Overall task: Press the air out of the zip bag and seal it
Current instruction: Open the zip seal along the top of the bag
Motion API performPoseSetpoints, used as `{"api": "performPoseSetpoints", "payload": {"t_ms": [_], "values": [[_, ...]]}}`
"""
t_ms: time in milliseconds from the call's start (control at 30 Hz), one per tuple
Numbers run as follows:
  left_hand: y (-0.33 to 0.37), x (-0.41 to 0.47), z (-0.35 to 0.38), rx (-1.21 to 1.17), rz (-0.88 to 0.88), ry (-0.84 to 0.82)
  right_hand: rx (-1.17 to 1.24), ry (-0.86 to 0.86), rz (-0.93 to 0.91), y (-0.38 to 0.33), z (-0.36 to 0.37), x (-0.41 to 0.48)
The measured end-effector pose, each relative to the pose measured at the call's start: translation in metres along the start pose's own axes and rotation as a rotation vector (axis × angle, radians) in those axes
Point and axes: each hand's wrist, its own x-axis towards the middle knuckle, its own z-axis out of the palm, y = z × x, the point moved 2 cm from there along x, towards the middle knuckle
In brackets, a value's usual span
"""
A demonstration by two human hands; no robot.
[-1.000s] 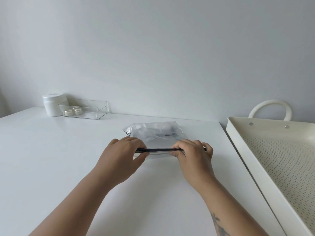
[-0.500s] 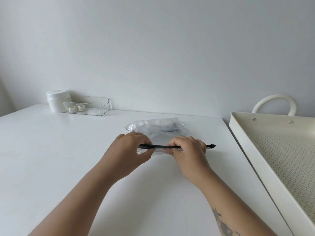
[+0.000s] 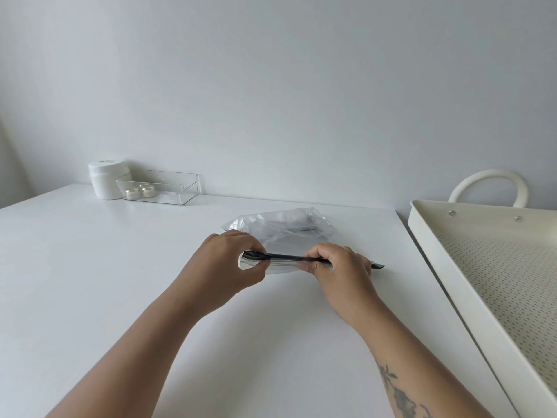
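A plain pale grey wall (image 3: 271,86) is seen behind a smooth white rectangular table (image 3: 90,282). The room is lit softly and evenly. A cream perforated metal cart tray (image 3: 497,267) is set beside the table's right edge.

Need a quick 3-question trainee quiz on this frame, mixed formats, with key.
1. True or false: both the left hand and the right hand pinch the black zip strip of the zip bag.
2. Which stands nearer the table's left edge? A. white jar B. clear plastic tray
3. Fill in: right of the table sits a cream perforated ____ with a loop handle.

Key: 1 true; 2 A; 3 tray.
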Motion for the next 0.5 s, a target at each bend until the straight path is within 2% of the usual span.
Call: {"api": "performPoseSetpoints", "payload": {"t_ms": [200,300,500], "values": [[0.003,-0.001,0.002,-0.069,-0.017,0.047,-0.032,-0.006,-0.076,-0.006,-0.006,0.001],[0.007,-0.001,0.005,-0.105,-0.008,0.050,0.032,-0.010,-0.104,-0.016,-0.004,-0.003],[0.004,-0.002,0.003,-0.108,-0.009,0.011,0.187,-0.086,0.052,-0.016,-0.004,-0.002]]}}
